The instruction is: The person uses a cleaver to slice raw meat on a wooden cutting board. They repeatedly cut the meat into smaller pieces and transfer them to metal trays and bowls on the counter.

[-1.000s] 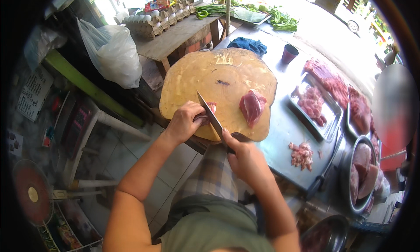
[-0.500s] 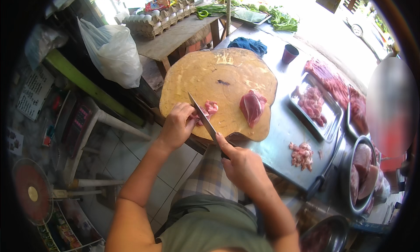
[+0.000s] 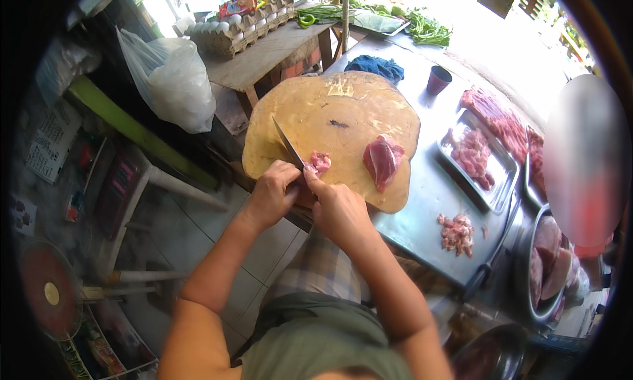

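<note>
A thick round wooden chopping block (image 3: 290,103) lies before me. My right hand (image 3: 337,212) grips a long pointed knife (image 3: 287,143), its blade slanting away to the far left over the block. Close against the blade, my left hand (image 3: 270,194) has its fingers curled down at the block's near edge, pressing on meat that they mostly hide. Small cut pieces of pink meat (image 3: 319,163) sit just right of the blade. Farther right on the block rests a larger chunk of red meat (image 3: 383,161), touched by neither hand.
On the metal table, a tray of cut meat (image 3: 484,199), meat trimmings (image 3: 456,235), a purple cup (image 3: 438,81) and a blue cloth (image 3: 374,67) lie to the right and behind. A bowl of meat (image 3: 535,294) stands at right. Egg cartons (image 3: 231,47) and a plastic bag (image 3: 175,83) are back left.
My right hand has pushed the knife forward and left, close to my left hand. The blade tip now reaches farther over the block. My left hand has shifted slightly.
</note>
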`<action>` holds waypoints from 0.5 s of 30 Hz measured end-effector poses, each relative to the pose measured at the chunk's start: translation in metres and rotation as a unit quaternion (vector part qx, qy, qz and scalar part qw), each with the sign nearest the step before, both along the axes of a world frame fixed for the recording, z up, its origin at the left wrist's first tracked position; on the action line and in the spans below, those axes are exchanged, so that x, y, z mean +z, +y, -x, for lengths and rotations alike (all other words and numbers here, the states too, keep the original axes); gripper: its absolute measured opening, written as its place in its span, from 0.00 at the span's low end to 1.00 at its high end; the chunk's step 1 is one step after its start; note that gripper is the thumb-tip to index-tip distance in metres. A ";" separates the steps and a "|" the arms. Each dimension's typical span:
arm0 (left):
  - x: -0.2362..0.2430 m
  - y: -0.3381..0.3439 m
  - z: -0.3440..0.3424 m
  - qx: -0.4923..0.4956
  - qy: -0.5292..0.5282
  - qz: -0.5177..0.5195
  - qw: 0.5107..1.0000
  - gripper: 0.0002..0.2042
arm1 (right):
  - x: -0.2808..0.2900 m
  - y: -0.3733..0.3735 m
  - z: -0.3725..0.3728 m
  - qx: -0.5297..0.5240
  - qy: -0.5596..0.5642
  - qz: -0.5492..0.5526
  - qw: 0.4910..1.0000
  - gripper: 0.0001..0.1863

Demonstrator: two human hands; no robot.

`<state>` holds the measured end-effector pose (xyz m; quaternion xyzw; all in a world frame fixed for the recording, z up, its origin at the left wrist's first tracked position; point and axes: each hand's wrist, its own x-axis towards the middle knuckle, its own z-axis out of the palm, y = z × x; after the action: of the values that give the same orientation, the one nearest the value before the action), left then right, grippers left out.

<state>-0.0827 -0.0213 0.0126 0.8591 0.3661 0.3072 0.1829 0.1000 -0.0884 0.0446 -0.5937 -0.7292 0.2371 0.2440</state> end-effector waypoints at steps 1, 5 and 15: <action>-0.001 0.002 0.001 0.004 -0.005 -0.013 1.000 0.05 | 0.000 -0.004 -0.001 -0.004 -0.008 0.008 1.000 0.34; -0.008 0.007 0.009 0.111 -0.003 -0.006 0.994 0.06 | 0.005 -0.058 -0.021 0.001 -0.026 0.024 0.999 0.34; -0.022 -0.013 -0.056 0.206 0.152 -0.105 0.961 0.26 | 0.009 -0.137 -0.095 -0.145 0.231 -0.011 0.962 0.38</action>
<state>-0.0263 -0.0343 -0.0093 0.8160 0.5246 0.2402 -0.0333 0.1951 -0.2249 0.0535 -0.6195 -0.5613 0.3221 0.4443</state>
